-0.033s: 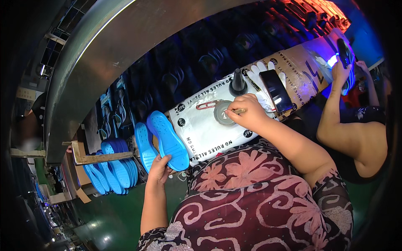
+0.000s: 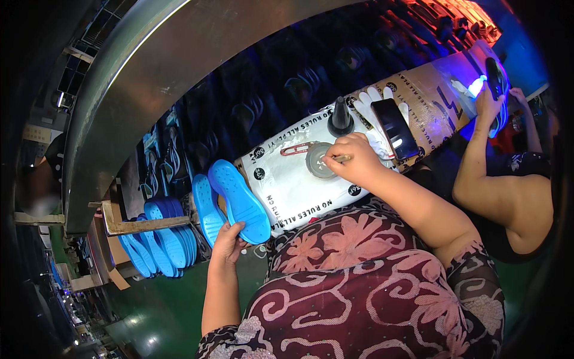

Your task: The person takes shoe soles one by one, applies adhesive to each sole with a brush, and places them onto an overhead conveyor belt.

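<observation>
My left hand (image 2: 227,242) grips the near end of a light blue shoe sole (image 2: 244,206), with the thumb on its top face. A second blue sole (image 2: 207,206) stands close against it on the left; whether my fingers also hold it is hidden. My right hand (image 2: 357,160) is closed on a thin tan-handled tool (image 2: 342,158), over a round grey dish (image 2: 317,160). The tool's working end is hard to make out. Beside the dish lie a red-framed cutter-like tool (image 2: 295,149) and a dark cone-shaped bottle (image 2: 340,118), which stands upright.
The white wrapped work surface (image 2: 299,197) is in front of me. A black phone (image 2: 394,128) rests on a white glove (image 2: 363,107) at the right. More blue soles (image 2: 170,239) stand at the left by a wooden bar (image 2: 149,227). A co-worker's arm (image 2: 475,137) reaches in at far right.
</observation>
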Demonstrator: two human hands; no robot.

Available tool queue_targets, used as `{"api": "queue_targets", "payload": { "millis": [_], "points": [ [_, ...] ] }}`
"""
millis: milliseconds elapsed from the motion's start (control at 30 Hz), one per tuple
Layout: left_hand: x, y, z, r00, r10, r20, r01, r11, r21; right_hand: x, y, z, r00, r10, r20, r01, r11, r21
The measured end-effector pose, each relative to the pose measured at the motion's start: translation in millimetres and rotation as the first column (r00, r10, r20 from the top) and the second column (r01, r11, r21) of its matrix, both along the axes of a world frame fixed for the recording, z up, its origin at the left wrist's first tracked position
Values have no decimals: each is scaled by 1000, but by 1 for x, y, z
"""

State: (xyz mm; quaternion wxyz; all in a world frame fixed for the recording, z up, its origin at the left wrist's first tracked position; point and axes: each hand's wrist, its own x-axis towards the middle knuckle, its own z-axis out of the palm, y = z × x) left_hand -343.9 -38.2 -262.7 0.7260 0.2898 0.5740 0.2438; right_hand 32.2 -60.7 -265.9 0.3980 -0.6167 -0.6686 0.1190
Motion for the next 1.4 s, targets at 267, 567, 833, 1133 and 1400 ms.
{"api": "queue_targets", "payload": {
  "millis": [267, 567, 833, 1133, 1400],
  "points": [
    [-5, 2, -23, 1000, -7, -30, 7, 1000, -10, 12, -5, 17, 947, -19, -321, 89, 975, 205],
    [50, -14, 31, 974, -117, -194, 103, 991, -81, 30, -16, 1, 904, -7, -426, 74, 987, 140],
    [161, 14, 8, 947, -209, -245, 165, 968, -189, 39, -7, -21, 742, 75, -666, 11, 992, 124],
    [201, 36, -13, 925, -264, -273, 205, 952, -228, 49, -2, -35, 743, 33, -668, 182, 951, 249],
    [196, 45, -15, 933, -267, -243, 221, 954, -201, 45, 1, -30, 758, 27, -652, 210, 936, 282]
  ]
}}
